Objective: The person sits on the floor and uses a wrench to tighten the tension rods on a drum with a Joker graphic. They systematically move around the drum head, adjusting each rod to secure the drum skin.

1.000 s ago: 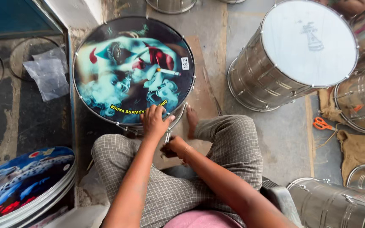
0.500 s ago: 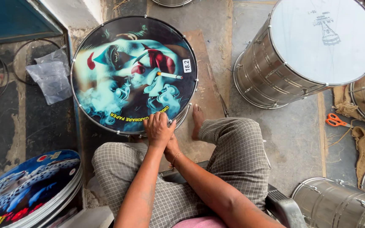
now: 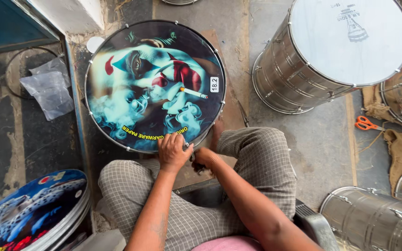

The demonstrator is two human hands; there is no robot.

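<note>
The printed drum (image 3: 154, 86) is stood on the floor (image 3: 322, 139) between the knees; its near rim is pressed under the left hand (image 3: 173, 152), while the right hand (image 3: 204, 159) is closed beside it, contents hidden

The printed drum (image 3: 154, 86) now sits turned a little on the floor compared with a second ago: its small white label lies farther round toward the silver drum (image 3: 336, 51). The left hand (image 3: 173, 152) presses flatter on the printed drum's near rim, and the right hand (image 3: 204, 159) sits lower beside it, beneath the rim.
</note>
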